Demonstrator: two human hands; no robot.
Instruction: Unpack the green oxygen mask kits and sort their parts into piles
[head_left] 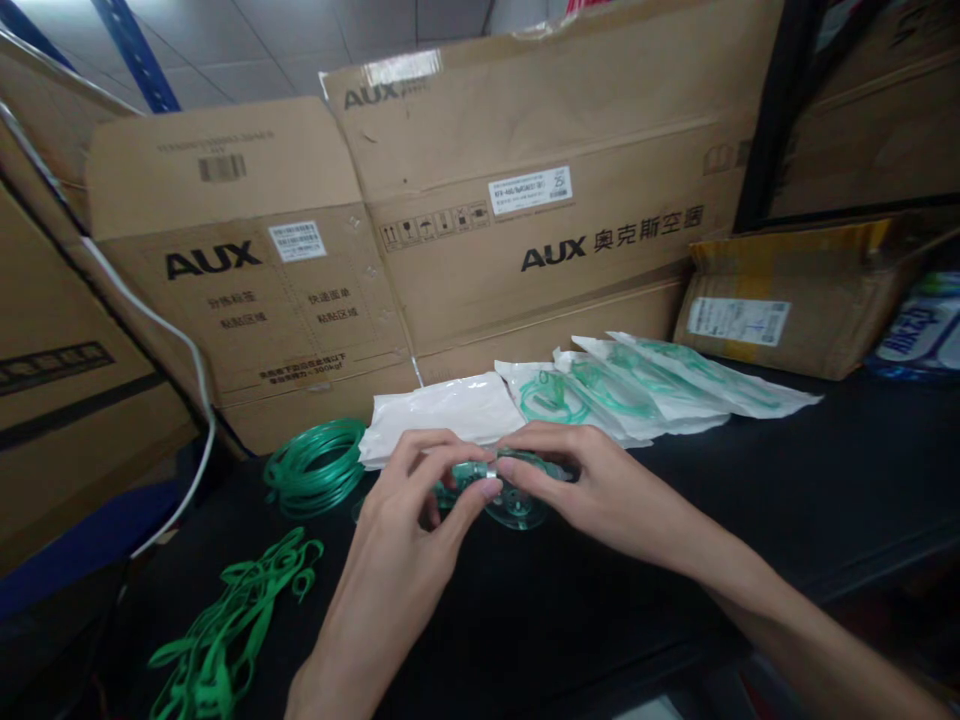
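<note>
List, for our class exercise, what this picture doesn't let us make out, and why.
All in the head view:
- Full outline of the clear green plastic piece: covered by the fingers of the left hand and right hand.
- Lower end of the green straps: cut off by the bottom edge.
- Rest of the blue-and-white pack: cut off by the right edge.
- Fine print on the large carton's white label: too small and blurred.

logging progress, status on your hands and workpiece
Left hand and right hand holding clear green plastic piece. White packets close behind. Nothing visibly blocking the hands.
</note>
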